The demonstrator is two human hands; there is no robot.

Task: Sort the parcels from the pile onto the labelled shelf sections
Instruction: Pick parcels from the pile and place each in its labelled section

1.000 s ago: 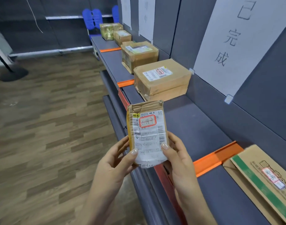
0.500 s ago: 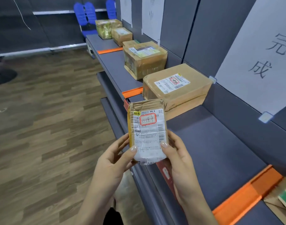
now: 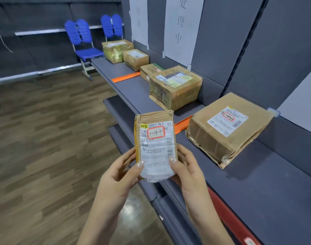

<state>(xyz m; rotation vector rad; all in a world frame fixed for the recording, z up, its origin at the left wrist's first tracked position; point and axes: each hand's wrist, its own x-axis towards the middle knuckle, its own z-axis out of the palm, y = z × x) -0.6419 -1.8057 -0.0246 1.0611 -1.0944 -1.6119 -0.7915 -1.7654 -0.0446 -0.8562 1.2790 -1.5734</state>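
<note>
Wood-look plank floor [image 3: 45,147] spreads brown and grey across the left, with a soft gleam low down near the middle. At the back is a dark grey panelled wall [image 3: 45,13], crossed by an upper pale rail [image 3: 40,31] and a lower pale rail [image 3: 36,73]. The near blue chair [image 3: 80,35] stands before it, the far blue chair [image 3: 111,25] just beside. A thin white cord [image 3: 1,38] dangles far left.

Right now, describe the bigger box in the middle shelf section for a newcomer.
On the long grey shelf, find the section between the two orange dividers, under its paper sign. The tall cardboard box there, nearer than a flatter carton, alone has a green-and-blue label on top.
</note>
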